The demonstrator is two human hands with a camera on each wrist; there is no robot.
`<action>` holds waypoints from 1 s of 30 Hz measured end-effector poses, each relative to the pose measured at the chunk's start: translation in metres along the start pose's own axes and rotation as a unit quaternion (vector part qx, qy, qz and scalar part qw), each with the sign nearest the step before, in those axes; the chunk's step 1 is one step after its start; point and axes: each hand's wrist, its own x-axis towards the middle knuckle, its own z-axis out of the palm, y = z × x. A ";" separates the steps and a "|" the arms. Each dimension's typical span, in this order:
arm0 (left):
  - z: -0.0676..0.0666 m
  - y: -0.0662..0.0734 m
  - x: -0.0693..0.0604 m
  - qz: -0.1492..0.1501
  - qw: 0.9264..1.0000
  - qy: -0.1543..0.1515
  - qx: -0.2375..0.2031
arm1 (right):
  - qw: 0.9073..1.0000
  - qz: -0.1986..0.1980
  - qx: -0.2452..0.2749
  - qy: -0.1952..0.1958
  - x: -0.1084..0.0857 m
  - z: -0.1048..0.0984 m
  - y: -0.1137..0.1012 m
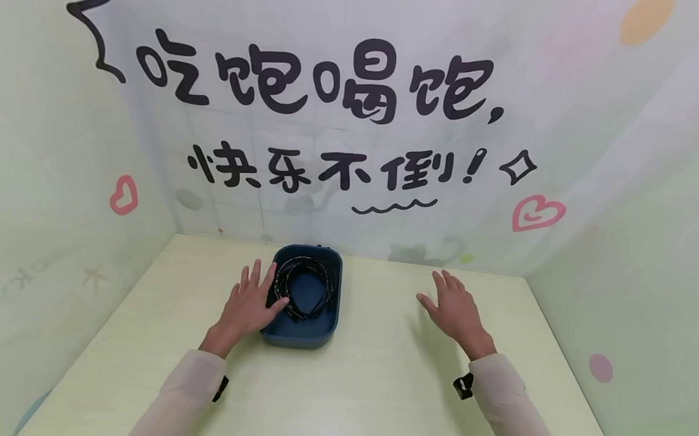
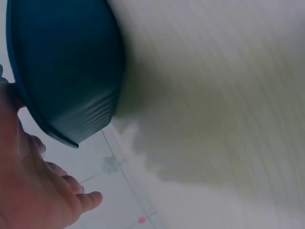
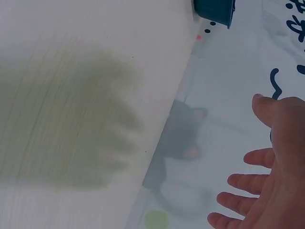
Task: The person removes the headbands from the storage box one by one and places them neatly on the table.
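A dark blue bin stands on the table, with black cables coiled inside it. Over its left side in the head view, my left hand has its fingers spread and the thumb across the rim; whether it touches is not clear. The left wrist view shows the bin's outer wall beside that hand. Well to the right of the bin, my right hand hovers above the table with relaxed fingers and holds nothing; the right wrist view shows this hand too.
The pale table meets a back wall printed with large dark characters and a pink heart. Side walls rise at left and right. Hand shadows fall on the tabletop.
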 end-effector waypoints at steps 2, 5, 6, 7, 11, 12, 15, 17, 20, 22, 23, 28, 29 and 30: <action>0.003 0.001 0.000 -0.011 1.000 -0.007 -0.003 | 1.000 0.006 0.011 -0.013 0.002 0.003 -0.003; 0.005 0.003 0.000 -0.024 1.000 -0.014 -0.009 | 0.999 0.010 0.029 -0.031 0.004 0.006 -0.010; 0.005 0.003 0.000 -0.029 0.999 -0.016 -0.014 | 0.999 0.012 0.036 -0.038 0.005 0.007 -0.013; 0.005 0.004 0.000 -0.033 0.999 -0.017 -0.019 | 0.998 0.015 0.044 -0.043 0.006 0.007 -0.017; 0.007 0.007 0.001 -0.043 0.998 -0.019 -0.043 | 0.996 0.018 0.065 -0.061 0.012 0.008 -0.030; 0.007 0.007 0.002 -0.045 0.997 -0.019 -0.053 | 0.996 0.017 0.068 -0.063 0.014 0.009 -0.033; 0.008 0.008 0.003 -0.055 0.994 -0.031 -0.089 | 0.994 0.016 0.084 -0.071 0.019 0.012 -0.043; 0.010 0.007 0.004 -0.066 0.990 -0.047 -0.116 | 0.992 0.013 0.097 -0.077 0.022 0.016 -0.049; 0.013 0.007 0.004 -0.087 0.983 -0.072 -0.147 | 0.990 0.005 0.113 -0.083 0.027 0.022 -0.060; 0.015 0.006 0.004 -0.096 0.979 -0.080 -0.160 | 0.988 -0.003 0.127 -0.083 0.030 0.026 -0.068; 0.015 0.006 0.004 -0.098 0.978 -0.082 -0.164 | 0.988 -0.006 0.134 -0.083 0.031 0.027 -0.073; 0.017 0.007 0.006 -0.098 0.979 -0.076 -0.161 | 0.981 -0.018 0.169 -0.094 0.040 0.036 -0.090; 0.017 0.008 0.006 -0.098 0.980 -0.074 -0.159 | 0.980 -0.020 0.174 -0.097 0.042 0.037 -0.093; 0.017 0.008 0.007 -0.098 0.980 -0.072 -0.160 | 0.978 -0.021 0.181 -0.100 0.044 0.038 -0.096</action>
